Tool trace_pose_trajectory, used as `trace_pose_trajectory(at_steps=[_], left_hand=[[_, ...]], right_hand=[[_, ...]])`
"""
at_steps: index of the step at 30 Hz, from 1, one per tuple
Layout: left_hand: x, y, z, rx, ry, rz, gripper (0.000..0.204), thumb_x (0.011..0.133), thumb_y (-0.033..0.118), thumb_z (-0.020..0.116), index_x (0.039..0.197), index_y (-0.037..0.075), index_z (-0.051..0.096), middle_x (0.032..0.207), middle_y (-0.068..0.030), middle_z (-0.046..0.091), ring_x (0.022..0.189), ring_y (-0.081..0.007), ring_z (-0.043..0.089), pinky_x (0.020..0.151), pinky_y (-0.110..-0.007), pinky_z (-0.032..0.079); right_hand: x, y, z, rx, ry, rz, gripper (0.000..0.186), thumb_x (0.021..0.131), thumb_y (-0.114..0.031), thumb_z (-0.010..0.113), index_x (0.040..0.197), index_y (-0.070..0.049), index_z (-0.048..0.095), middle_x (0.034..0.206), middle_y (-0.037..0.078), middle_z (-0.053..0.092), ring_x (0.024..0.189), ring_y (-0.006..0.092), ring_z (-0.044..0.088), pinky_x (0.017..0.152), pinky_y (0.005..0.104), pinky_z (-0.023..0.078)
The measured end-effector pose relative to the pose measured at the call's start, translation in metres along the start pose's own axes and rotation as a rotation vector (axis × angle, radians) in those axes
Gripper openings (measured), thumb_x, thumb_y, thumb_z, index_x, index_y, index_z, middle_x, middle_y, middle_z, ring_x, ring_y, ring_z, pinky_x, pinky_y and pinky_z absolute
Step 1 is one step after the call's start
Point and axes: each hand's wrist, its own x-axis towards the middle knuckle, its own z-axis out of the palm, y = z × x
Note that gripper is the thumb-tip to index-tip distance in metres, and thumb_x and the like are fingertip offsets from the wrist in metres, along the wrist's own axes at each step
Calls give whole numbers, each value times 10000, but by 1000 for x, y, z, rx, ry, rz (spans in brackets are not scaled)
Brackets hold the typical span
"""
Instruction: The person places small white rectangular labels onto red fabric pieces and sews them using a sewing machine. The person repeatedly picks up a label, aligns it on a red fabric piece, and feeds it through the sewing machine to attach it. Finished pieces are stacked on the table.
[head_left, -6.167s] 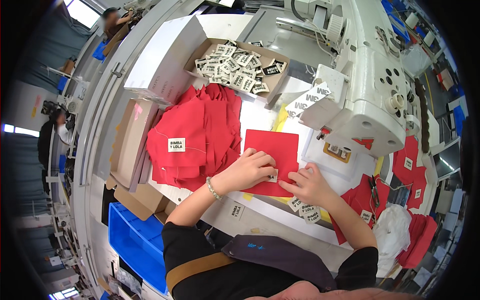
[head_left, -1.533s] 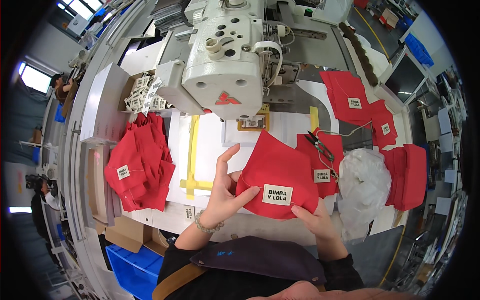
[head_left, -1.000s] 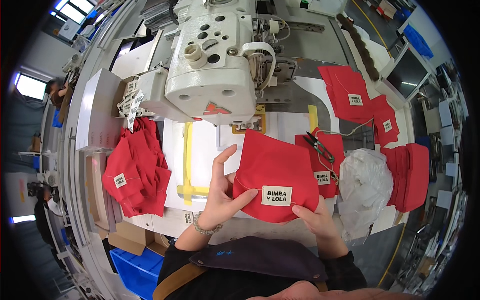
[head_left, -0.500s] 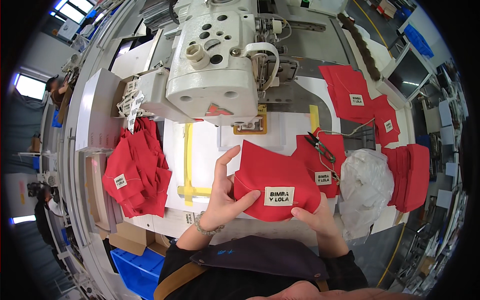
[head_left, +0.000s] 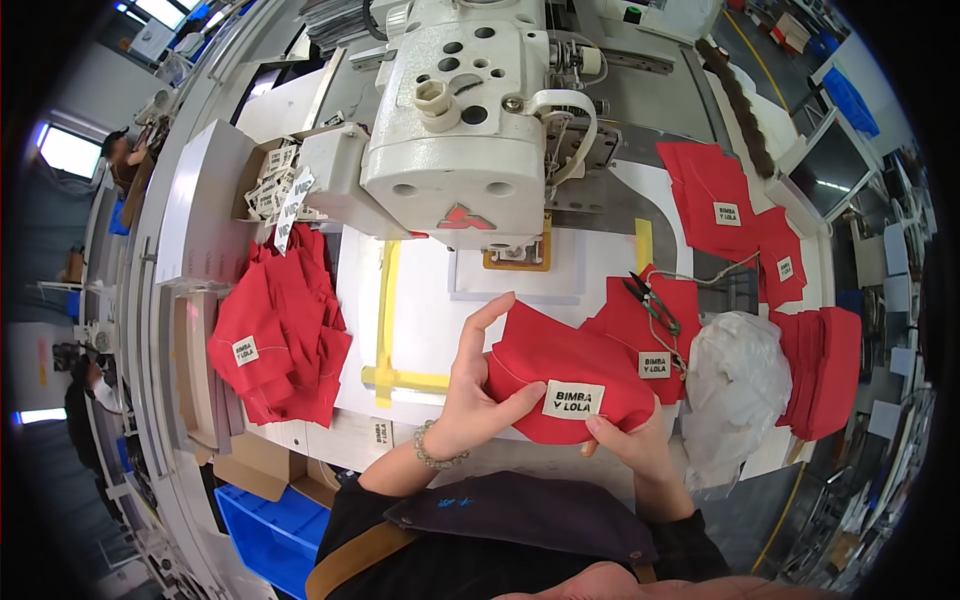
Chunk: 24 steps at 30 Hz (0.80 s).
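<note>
A red fabric piece (head_left: 555,350) with a pale printed label (head_left: 573,400) is held up between my two hands, above the front of the sewing machine table. My left hand (head_left: 485,400) grips its left side, thumb on the front by the label's left edge, index finger raised along the upper corner. My right hand (head_left: 638,445) pinches the lower right edge, its thumb close to the label's right corner. Just behind it lies another labelled red piece (head_left: 620,312), with green-handled thread snips (head_left: 654,306) on a cord on top. The fingers behind the fabric are mostly hidden.
A large white sewing machine head (head_left: 455,150) stands ahead, with a yellow-framed clamp (head_left: 515,256) below. Left are a heap of red pieces (head_left: 265,350) and a box of labels (head_left: 270,190). Right are a clear plastic bag (head_left: 738,385), stacked red pieces (head_left: 825,370) and a screen (head_left: 830,165).
The fabric has sagged and folded somewhat between my hands. My right thumb has come nearer the label. The whole view has shifted slightly, so the machine appears further right.
</note>
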Motion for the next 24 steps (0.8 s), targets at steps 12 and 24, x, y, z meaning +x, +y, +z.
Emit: trace_pose_trajectory(at_steps=[12, 24], left_hand=[[8, -3, -3, 84, 17, -22, 867, 736, -84, 654, 1479, 6, 217, 1238, -74, 508, 1038, -96, 587, 918, -271, 493], [10, 2, -3, 99, -14, -14, 879, 718, -67, 697, 1466, 0, 240, 1370, -74, 394, 1089, -92, 552, 920, -267, 494]], right_hand=[[0, -2, 1, -17, 16, 20, 296, 827, -15, 666, 1107, 47, 593, 860, 94, 682, 622, 125, 648, 564, 265, 536], [1, -2, -4, -9, 2, 15, 309, 833, -45, 657, 1115, 62, 591, 849, 101, 682, 616, 122, 643, 560, 268, 538]])
